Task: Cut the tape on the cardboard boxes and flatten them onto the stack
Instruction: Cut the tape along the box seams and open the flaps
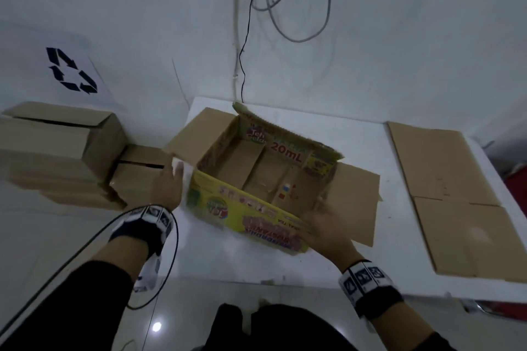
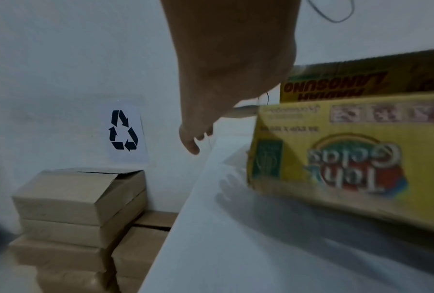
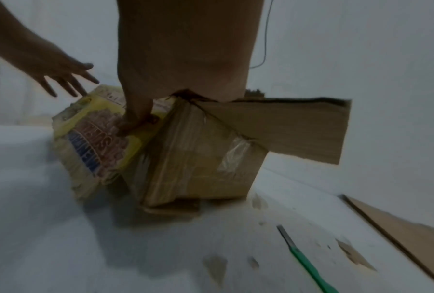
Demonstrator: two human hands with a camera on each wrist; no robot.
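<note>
my right hand (image 1: 328, 232) clamps the near corner of the open yellow box (image 1: 256, 179) — thumb outside, fingers over the rim. box sits mid-table (image 1: 370, 259). left hand (image 1: 168, 185) hovers spread beside its left end, holding nothing — flattened cardboard (image 1: 456, 194) lies right.

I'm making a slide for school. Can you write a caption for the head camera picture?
Right hand grips the open yellow box on the white table while the open left hand reaches toward its side.

My right hand (image 1: 328, 232) is blurred, its fingers lost behind the box (image 1: 265, 179) corner. The knife (image 3: 305, 257) handle runs off the bottom edge. Print on the box's near wall is smeared.
</note>
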